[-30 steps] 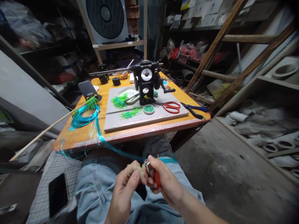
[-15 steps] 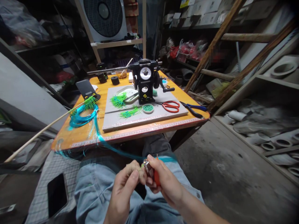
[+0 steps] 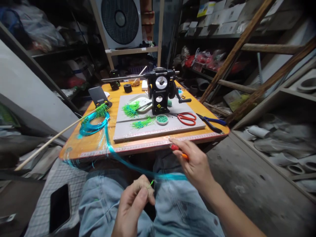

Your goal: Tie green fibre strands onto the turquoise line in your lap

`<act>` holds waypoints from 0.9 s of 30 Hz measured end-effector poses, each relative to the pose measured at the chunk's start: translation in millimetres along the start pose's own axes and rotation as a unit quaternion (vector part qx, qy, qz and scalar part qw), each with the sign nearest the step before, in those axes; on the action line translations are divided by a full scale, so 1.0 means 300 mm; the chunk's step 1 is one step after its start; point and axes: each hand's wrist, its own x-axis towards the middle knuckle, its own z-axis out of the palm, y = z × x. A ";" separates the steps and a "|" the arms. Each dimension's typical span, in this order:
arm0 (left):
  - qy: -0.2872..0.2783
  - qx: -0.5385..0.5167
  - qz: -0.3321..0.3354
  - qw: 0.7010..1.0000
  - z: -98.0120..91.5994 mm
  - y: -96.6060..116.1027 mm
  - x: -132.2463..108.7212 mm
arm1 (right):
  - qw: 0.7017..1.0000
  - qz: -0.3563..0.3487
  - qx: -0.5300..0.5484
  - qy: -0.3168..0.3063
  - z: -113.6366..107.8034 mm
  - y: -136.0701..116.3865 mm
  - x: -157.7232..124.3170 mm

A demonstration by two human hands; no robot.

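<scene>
My left hand (image 3: 137, 202) is closed low over my lap, its thumb and fingers pinching a thin bright green strand (image 3: 151, 183). A pale covering wraps the finger by the pinch. Off to the right, near the table's front edge, my right hand (image 3: 195, 159) is closed around a small red-and-orange tool (image 3: 174, 147). Most of that tool is hidden by the fingers, so its exact kind is unclear. A long bundle of blue fibre (image 3: 128, 165) runs from a coil (image 3: 92, 126) on the table down across my thigh.
On the orange table (image 3: 74, 144), a grey board (image 3: 123, 135) bears a black hand-crank machine (image 3: 160, 92), green tufts (image 3: 142, 122), a dish of green beads (image 3: 162, 119) and red-handled scissors (image 3: 187, 118). Blue-handled pliers (image 3: 212, 122) lie right. A stick (image 3: 49, 141) juts left; a phone (image 3: 60, 207) lies beside me.
My right hand has moved away from my left, up and to the right, with the small tool in it. My left hand stays low with the green strand. The view has shifted slightly.
</scene>
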 end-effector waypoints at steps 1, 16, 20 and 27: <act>-0.002 -0.004 0.002 1.000 -0.001 0.000 -0.001 | 0.991 -0.054 -0.120 0.011 -0.021 0.038 0.032; -0.072 0.165 0.039 0.983 -0.021 0.014 0.002 | 0.967 -0.244 -0.045 -0.058 -0.096 -0.067 0.020; -0.057 0.194 0.049 0.978 -0.003 0.021 -0.009 | 0.956 -0.238 -0.011 -0.170 -0.084 -0.198 -0.042; -0.085 0.219 0.060 0.970 -0.002 0.055 -0.016 | 0.961 -0.206 0.023 -0.183 -0.049 -0.216 -0.056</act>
